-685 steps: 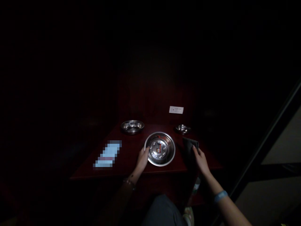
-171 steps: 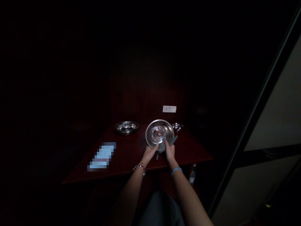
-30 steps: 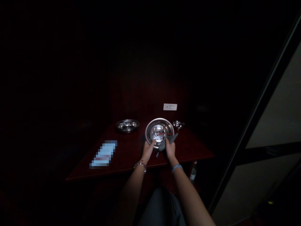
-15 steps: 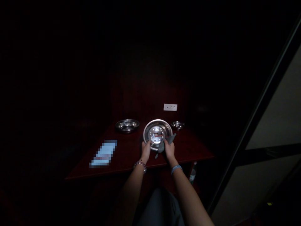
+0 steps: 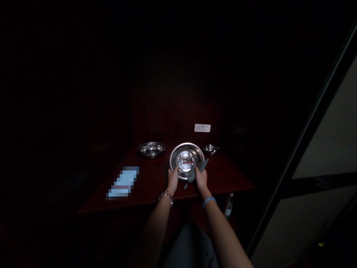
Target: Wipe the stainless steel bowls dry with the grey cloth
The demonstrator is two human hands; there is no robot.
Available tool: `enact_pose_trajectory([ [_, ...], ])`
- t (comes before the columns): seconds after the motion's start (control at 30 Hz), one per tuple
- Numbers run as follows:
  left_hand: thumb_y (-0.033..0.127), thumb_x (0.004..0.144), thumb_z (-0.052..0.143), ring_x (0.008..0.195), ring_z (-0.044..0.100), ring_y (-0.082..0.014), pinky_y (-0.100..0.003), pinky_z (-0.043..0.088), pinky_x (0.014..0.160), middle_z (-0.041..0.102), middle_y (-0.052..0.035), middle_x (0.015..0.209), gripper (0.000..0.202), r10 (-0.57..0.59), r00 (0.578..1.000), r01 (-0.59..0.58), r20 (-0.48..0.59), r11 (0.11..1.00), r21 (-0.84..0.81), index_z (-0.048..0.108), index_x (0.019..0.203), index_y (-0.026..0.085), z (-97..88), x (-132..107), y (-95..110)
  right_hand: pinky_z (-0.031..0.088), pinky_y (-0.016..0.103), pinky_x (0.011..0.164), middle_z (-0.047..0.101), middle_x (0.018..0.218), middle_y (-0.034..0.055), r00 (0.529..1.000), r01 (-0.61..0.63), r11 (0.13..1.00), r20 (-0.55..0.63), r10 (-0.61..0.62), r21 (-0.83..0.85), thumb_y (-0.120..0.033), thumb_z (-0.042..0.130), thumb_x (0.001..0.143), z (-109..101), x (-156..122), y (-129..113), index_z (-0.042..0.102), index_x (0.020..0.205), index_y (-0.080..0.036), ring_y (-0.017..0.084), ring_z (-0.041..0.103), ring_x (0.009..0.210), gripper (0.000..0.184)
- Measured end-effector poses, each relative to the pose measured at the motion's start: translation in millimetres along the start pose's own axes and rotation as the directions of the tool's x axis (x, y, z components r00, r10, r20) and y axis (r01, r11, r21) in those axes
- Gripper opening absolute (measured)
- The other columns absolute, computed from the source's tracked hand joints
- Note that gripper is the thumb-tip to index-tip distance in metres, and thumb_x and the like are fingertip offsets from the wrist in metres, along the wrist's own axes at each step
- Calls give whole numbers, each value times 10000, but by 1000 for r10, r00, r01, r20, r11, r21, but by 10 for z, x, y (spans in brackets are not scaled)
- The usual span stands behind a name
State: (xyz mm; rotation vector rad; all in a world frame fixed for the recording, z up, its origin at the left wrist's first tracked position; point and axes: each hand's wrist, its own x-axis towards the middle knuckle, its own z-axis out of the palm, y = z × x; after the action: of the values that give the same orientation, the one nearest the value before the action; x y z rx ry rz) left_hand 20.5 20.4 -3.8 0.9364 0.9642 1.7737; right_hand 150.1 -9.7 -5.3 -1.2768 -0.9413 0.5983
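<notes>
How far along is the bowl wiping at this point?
In hand: left hand steadies the big steel bowl; right hand presses a grey cloth on its near rim. The medium bowl and small bowl sit untouched behind; whether wiped, cannot tell.

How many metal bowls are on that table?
3: a large bowl held by both hands at the middle, a medium bowl behind it to the left, a small bowl to the right. Darkness may hide others.

Dark red table (image 5: 156, 186) bearing two steel bowls (image 5: 151, 149) and a blurred card (image 5: 122, 182).
</notes>
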Motion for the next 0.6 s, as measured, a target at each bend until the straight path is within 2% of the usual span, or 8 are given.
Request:
enact_pose_trajectory([
  [0.13, 158, 753, 663, 858, 703, -203, -334, 537, 875, 753, -81, 884, 129, -66, 997, 67, 45, 997, -31, 686, 878, 135, 1, -4, 13, 546, 291, 819, 791, 996, 139, 1000, 3, 1000, -12, -3, 3, -413, 601, 813, -3, 4, 2, 749, 1000, -116, 265, 749, 943, 381],
  [0.43, 139, 713, 732, 937, 726, -230, -379, 539, 943, 779, -105, 947, 249, -21, 998, 21, 58, 1000, 10, 714, 959, 109, -15, -9, 14, 554, 305, 835, 796, 964, 134, 999, 9, 999, -35, -8, 44, -410, 630, 806, 7, -6, -2, 749, 986, -124, 272, 753, 939, 359],
  [0.6, 111, 660, 762, 945, 726, -237, -389, 542, 947, 782, -94, 920, 271, -18, 999, 17, 44, 999, 30, 708, 925, 121, -11, -24, 43, 556, 308, 848, 794, 992, 133, 999, 8, 1000, -36, -7, 15, -422, 612, 816, 10, 1, 1, 754, 1007, -128, 270, 757, 962, 378],
])
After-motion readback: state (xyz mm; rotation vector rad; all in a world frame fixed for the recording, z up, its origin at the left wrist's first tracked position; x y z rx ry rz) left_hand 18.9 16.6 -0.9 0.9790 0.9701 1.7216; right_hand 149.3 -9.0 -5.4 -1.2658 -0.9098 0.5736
